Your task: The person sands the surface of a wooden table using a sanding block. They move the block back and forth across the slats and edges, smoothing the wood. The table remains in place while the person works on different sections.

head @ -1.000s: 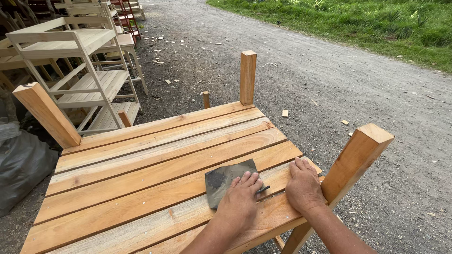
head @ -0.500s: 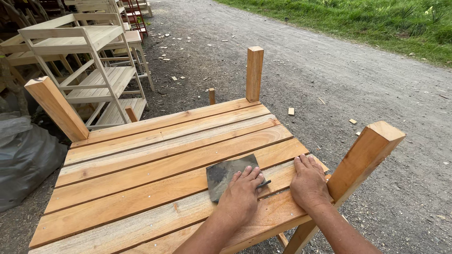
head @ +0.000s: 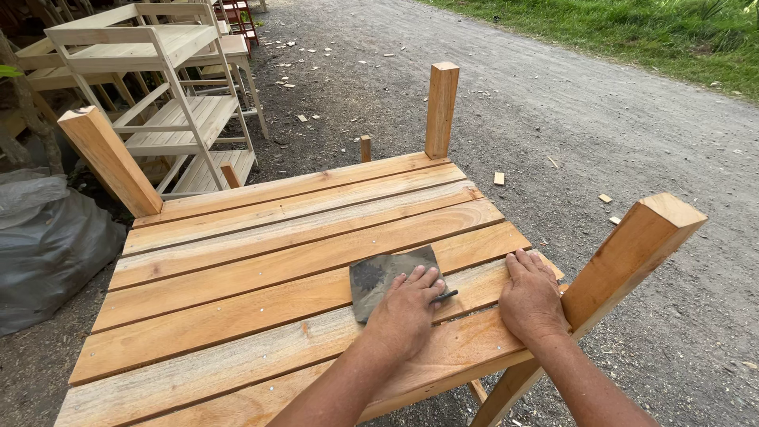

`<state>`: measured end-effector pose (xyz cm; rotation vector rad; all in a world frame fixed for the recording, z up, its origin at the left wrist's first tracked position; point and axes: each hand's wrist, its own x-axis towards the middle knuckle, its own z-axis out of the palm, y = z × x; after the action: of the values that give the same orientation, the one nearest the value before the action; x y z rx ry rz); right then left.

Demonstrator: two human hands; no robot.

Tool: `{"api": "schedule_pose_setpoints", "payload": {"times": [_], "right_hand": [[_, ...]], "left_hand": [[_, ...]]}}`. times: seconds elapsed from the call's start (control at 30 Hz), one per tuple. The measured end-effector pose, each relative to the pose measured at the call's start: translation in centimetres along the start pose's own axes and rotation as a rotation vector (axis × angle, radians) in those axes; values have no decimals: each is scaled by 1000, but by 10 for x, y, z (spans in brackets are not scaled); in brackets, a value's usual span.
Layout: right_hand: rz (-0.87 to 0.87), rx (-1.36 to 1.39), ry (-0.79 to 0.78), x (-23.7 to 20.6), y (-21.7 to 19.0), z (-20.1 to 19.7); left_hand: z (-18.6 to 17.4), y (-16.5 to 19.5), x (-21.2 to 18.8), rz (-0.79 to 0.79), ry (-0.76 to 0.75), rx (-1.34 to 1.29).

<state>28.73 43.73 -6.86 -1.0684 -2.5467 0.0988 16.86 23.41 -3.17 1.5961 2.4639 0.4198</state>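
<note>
A slatted wooden frame of light planks stands with its legs pointing up. A dark grey sheet of sandpaper lies on the near slats. My left hand presses flat on the sandpaper's near half, fingers spread over it, with a small dark strip sticking out under the fingertips. My right hand rests palm down on the bare slat to the right, holding nothing, right beside the near right leg.
Upright legs stand at the far left and far middle. Pale wooden shelf units are stacked at the back left, above a grey plastic sack. The gravel ground holds wood chips, with grass beyond.
Both hands keep about the same places on the slats, the left still on the sandpaper. The view has shifted a little.
</note>
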Motion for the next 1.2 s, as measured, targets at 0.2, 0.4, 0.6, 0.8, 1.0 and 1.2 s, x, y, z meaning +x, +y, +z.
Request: {"api": "schedule_pose_setpoints", "payload": {"times": [0.2,0.4,0.6,0.8,1.0,1.2], "right_hand": [[-10,31,32,4,1,5],[-25,96,85,0,-1,0],[-39,83,103,0,2,2],[-24,37,80,1,-2,3],[-9,115,65,-4,-3,-1],[-14,85,93,1,0,1]], "left_hand": [[5,-2,22,6,28,-3],[-4,15,58,109,29,13],[-23,-49,-11,72,-35,14],[-15,-24,30,160,15,56],[-22,-29,23,160,7,4],[-39,-69,-23,51,-22,25]]}}
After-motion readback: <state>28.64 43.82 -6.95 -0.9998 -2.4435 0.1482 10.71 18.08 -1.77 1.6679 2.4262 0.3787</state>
